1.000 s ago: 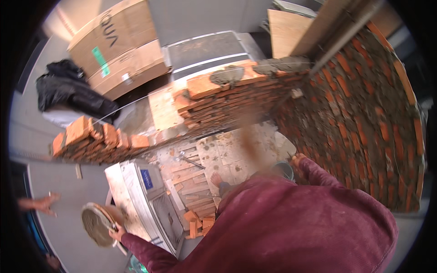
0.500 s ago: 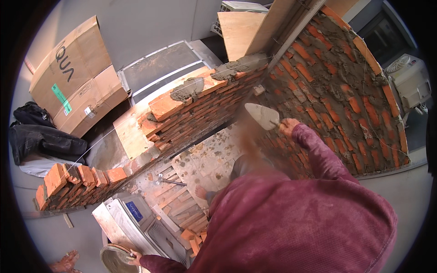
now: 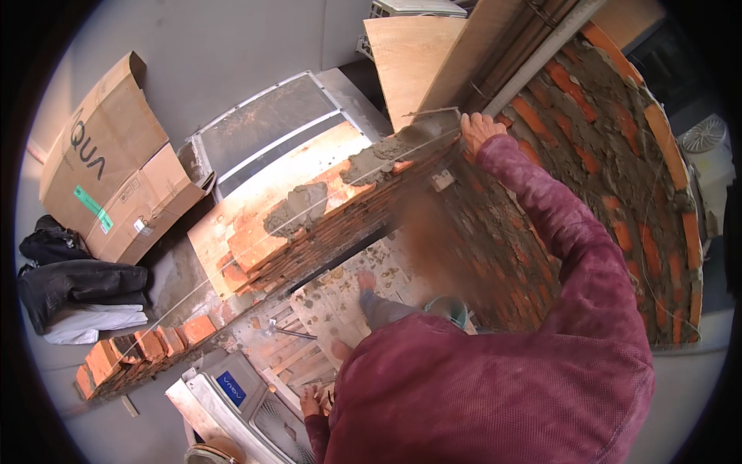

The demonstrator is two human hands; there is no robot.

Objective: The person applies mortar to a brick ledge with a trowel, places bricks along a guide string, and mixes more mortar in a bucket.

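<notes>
My right hand (image 3: 481,133) is closed at the far end of the low brick wall (image 3: 309,232), where it meets the taller brick wall (image 3: 618,178). It grips a trowel; the blade shows only as a thin, pale edge over the grey mortar (image 3: 379,160). A second mortar patch (image 3: 297,209) lies on the wall top beside bare bricks. A taut string (image 3: 232,259) runs along this wall. My left hand (image 3: 312,402) is low by my body, beside a white appliance (image 3: 255,410). Its fingers are apart, with nothing seen in them.
A round basin (image 3: 210,452) sits at the lower edge. Several bricks (image 3: 151,346) stand at the low wall's near end. Behind it are a cardboard box (image 3: 116,170) and dark clothes (image 3: 85,286). A hammer-like tool (image 3: 292,332) lies on the floor; a green bucket (image 3: 448,309) stands near my legs.
My right hand has moved up and away with the trowel, to the wall corner. My left hand has let go of the basin rim and moved right, toward my body.
</notes>
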